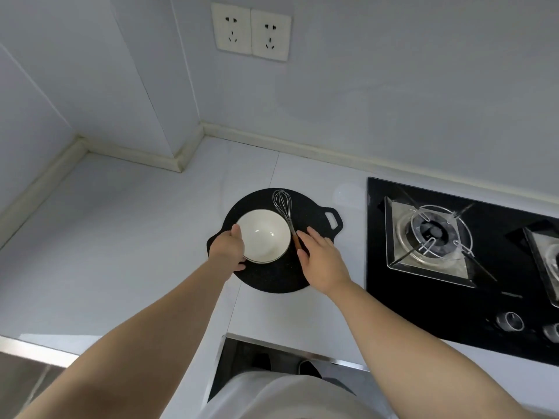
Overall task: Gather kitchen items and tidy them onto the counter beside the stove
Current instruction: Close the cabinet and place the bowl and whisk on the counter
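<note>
Black griddle pan (272, 276) already sits on the white counter (121, 237) just left of the stove (453, 313), carrying the white bowl (266, 237) and the whisk (283, 204). Our left hand (227, 247) grips the bowl's left rim; our right hand (322, 258) rests straight-fingered on the whisk handle, not closed round it. We judge the gathering nearly done, with only final settling left

The left hand (228, 247) covers the left rim of the bowl (263, 237) and most of the left handle of the black pan (272, 276); its fingers under the bowl are hidden. The right hand (320, 261) hides the lower end of the whisk (284, 208) handle, so contact there cannot be told. The right edge cuts off the stove (438, 294), its second burner (547, 258) and one knob (552, 332).
</note>
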{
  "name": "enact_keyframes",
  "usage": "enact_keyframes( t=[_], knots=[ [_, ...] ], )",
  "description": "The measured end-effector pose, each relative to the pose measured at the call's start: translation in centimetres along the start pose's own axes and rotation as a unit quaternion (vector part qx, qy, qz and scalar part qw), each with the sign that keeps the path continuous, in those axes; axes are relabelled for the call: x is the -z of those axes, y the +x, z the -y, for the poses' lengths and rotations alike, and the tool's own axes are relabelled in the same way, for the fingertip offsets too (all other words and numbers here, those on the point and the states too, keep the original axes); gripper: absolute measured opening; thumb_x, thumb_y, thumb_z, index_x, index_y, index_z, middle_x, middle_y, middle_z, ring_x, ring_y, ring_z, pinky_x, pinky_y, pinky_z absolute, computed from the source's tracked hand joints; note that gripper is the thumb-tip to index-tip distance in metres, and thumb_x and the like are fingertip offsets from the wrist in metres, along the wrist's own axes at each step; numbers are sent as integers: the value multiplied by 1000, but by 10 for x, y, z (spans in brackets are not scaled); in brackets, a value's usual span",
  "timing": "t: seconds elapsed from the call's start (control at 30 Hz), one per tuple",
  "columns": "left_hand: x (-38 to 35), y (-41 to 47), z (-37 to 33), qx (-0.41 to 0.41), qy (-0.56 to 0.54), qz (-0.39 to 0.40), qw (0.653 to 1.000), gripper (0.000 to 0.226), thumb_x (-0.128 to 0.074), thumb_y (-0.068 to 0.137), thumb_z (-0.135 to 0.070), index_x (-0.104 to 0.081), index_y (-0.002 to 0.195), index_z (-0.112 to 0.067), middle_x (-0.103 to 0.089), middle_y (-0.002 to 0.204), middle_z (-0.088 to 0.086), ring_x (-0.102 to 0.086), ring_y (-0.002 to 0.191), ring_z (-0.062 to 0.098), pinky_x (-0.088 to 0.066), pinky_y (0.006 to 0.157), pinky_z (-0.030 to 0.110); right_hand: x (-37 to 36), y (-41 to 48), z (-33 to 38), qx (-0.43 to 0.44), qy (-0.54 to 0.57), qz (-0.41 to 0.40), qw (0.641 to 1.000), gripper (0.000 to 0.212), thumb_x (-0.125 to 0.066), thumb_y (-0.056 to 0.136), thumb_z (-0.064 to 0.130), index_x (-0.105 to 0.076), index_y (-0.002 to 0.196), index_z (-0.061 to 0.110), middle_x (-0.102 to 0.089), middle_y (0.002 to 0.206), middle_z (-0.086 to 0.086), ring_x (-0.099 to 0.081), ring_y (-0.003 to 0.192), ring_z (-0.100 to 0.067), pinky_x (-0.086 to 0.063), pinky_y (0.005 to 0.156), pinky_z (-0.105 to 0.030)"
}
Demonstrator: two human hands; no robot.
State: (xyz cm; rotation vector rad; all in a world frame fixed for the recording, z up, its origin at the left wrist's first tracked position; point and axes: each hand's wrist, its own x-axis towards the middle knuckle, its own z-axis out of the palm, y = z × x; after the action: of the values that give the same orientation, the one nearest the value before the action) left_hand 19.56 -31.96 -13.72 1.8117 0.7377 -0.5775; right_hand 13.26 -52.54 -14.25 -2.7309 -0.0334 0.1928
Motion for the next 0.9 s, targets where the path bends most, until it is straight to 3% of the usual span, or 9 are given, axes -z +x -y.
enact_keyframes(
  t=[0.13, 0.2, 0.27, 0.4, 0.5, 0.57, 0.63, 0.73, 0.9],
  knots=[
    [1, -21, -22, -176, 208, -150, 950, 49, -32, 102, -44, -54, 128, -8, -56, 124, 18, -53, 114, 38, -45, 98, 48, 28, -14, -3, -36, 109, -100, 988, 39, -49, 102, 22, -52, 141, 15, -60, 134, -6, -54, 119, -25, -44, 103, -33],
    [-11, -47, -49, -312, 208, -170, 911, 41, -38, 103, -39, -58, 126, -11, -56, 122, 15, -51, 115, 34, -42, 98, 45, 50, -21, -2, -82, 189, -166, 964, 30, -51, 102, 21, -63, 128, 12, -69, 105, -4, -61, 95, -16, -45, 85, -13],
    [-39, -79, -80, -424, 189, -113, 879, 34, -40, 102, -34, -63, 117, -13, -58, 114, 8, -53, 106, 25, -42, 89, 36, 80, -34, -8, -132, 284, -236, 920, 22, -53, 101, 22, -70, 111, 12, -68, 89, 4, -61, 82, -9, -41, 75, -4],
    [-104, -156, -126, -534, 170, 59, 826, 24, -45, 102, -30, -66, 106, -20, -61, 106, -4, -56, 92, 11, -40, 80, 24, 147, -75, -30, -196, 376, -351, 835, 32, -47, 103, 33, -65, 84, 14, -66, 73, 9, -61, 69, 4, -43, 68, -9],
    [-154, -218, -140, -569, 150, 159, 793, 16, -51, 100, -31, -66, 95, -30, -64, 99, -10, -63, 88, 10, -47, 80, 27, 198, -122, -52, -235, 403, -455, 758, 39, -47, 102, 34, -60, 73, 12, -65, 68, -1, -59, 61, -4, -45, 63, -13],
    [-190, -260, -142, -558, 128, 217, 791, 14, -54, 98, -30, -66, 90, -32, -67, 91, -11, -65, 75, 4, -48, 70, 24, 226, -160, -75, -264, 431, -512, 694, 41, -47, 101, 34, -56, 70, 9, -63, 63, -4, -59, 58, -9, -46, 64, -18],
    [-226, -298, -137, -542, 121, 268, 787, 15, -55, 97, -25, -68, 92, -29, -67, 82, -9, -62, 60, 2, -47, 59, 22, 245, -203, -101, -294, 448, -556, 635, 40, -47, 100, 33, -54, 69, 9, -58, 56, -1, -63, 59, -14, -51, 71, -30],
    [-286, -351, -117, -544, 145, 325, 760, 17, -53, 97, -22, -69, 94, -28, -68, 84, -7, -61, 58, 5, -49, 62, 27, 263, -276, -147, -327, 439, -617, 565, 42, -46, 99, 32, -52, 62, 14, -57, 52, 1, -63, 64, -21, -51, 77, -42],
    [-395, -447, -70, -546, 175, 415, 706, 17, -54, 98, -24, -69, 91, -29, -69, 81, -4, -61, 62, 7, -51, 65, 36, 278, -393, -223, -357, 419, -676, 490, 38, -47, 99, 30, -52, 66, 12, -57, 57, -3, -59, 58, -16, -49, 69, -43]
  ],
)
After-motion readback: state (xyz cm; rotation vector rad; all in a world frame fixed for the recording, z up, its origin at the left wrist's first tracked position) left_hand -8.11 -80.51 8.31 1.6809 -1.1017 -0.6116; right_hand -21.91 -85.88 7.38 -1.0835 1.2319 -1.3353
